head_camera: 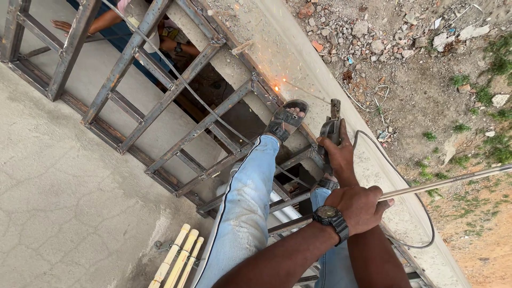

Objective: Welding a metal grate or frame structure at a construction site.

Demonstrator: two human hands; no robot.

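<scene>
My right hand (337, 156) is shut on a welding electrode holder (332, 125). Its thin electrode reaches up-left to a sparking point (276, 88) on the rusty steel frame (176, 88). My left hand (361, 207), with a black watch on the wrist, grips a long metal rod (453, 180) that runs off to the right. My jeans-clad leg (245, 202) stretches across the frame, and my sandalled foot (287, 120) rests on a bar close to the sparks.
Another person (160, 37) crouches behind the frame at the top, hands on its bars. A black cable (424, 224) loops over the concrete ledge (298, 48). Pale wooden sticks (178, 258) lie at bottom left. Rubble and dirt (405, 64) lie at right.
</scene>
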